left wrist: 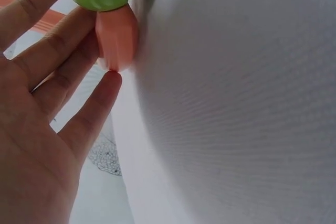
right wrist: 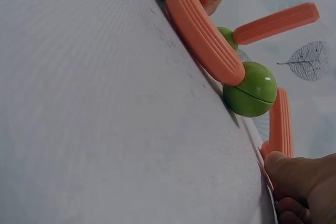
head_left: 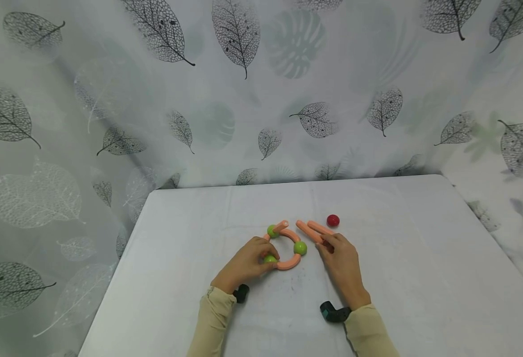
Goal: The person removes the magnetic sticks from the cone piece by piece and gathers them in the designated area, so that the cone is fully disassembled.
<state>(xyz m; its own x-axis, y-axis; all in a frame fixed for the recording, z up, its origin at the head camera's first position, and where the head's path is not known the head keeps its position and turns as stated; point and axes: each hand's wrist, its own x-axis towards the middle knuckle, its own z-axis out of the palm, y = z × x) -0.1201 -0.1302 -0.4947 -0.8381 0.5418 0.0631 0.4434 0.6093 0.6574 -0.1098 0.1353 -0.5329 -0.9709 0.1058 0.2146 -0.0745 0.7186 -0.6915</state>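
The left hand point(head_left: 253, 259) pinches a green ball point(head_left: 269, 259) on the orange ring point(head_left: 290, 263), roughly midway between the side edges of the bench point(head_left: 404, 248). Next, a straight orange rod point(head_left: 308, 230) — long axis slanting, free end towards the far-left corner — sits pinched in the right hand point(head_left: 341, 262).

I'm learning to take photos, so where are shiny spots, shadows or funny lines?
Right wrist view: a small white glint on the lowest green ball; left wrist view: a soft shadow beside the orange piece, fine ripply lines across the white tabletop.
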